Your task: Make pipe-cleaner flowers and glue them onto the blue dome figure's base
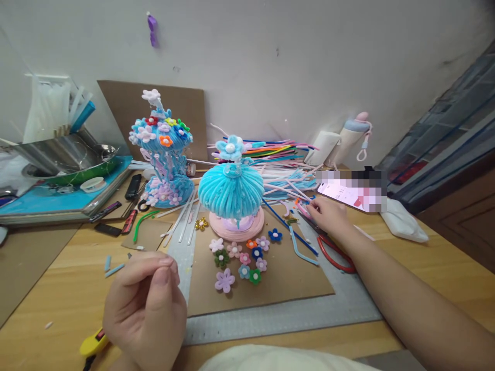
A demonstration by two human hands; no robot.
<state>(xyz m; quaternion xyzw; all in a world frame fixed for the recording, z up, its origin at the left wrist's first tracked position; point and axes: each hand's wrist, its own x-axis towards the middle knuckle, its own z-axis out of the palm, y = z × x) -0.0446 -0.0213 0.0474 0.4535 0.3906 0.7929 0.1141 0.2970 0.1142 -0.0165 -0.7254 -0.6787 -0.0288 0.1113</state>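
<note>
My left hand (146, 304) hovers low at the front left with its fingers curled and thumb pinched to the forefinger; what it holds, if anything, is too small to name. My right hand (327, 214) reaches across to the right of the cardboard sheet (270, 288), fingers bent down onto loose pipe-cleaner pieces beside red-handled scissors (336, 255); whether it grips anything is hidden. A blue pipe-cleaner dome on a pink base (232, 198) stands in the middle. Several small pipe-cleaner flowers (242, 257) lie before it.
A taller blue flower-covered ornament (162, 154) stands at back left. A heap of coloured pipe cleaners (278, 159) lies by the wall. A phone (348, 193) rests at right, a metal bowl (65, 152) on a tray at left, a yellow tool (93, 344) near the front edge.
</note>
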